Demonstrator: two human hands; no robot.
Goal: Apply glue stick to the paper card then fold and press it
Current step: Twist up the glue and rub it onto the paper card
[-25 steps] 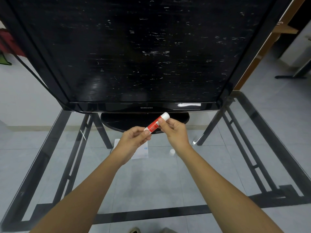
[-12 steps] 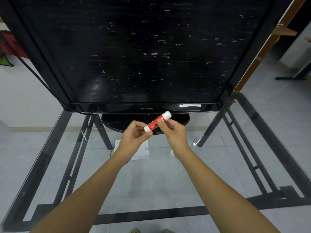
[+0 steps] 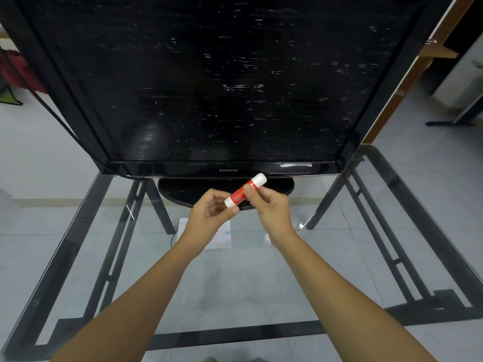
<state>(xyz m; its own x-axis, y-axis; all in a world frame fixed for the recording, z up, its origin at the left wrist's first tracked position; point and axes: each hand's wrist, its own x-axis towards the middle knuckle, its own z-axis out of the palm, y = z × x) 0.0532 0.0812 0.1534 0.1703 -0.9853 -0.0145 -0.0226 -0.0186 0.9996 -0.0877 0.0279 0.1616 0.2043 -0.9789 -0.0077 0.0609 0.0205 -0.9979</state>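
Note:
A red glue stick (image 3: 241, 193) with white ends is held tilted above the glass table, its upper end pointing right toward the monitor base. My right hand (image 3: 271, 207) grips its red middle between thumb and fingers. My left hand (image 3: 210, 214) pinches the lower white end. The white paper card (image 3: 222, 237) lies flat on the glass below my left hand, partly hidden by the wrist.
A large black monitor (image 3: 227, 169) on an oval base (image 3: 183, 189) stands just beyond my hands. A small white round object (image 3: 267, 239) lies on the glass table (image 3: 235, 288) by my right wrist. Black table frame bars run on both sides.
Both hands, still holding the glue stick, have drifted slightly up and away from me. The left fingers have shifted around the lower white end.

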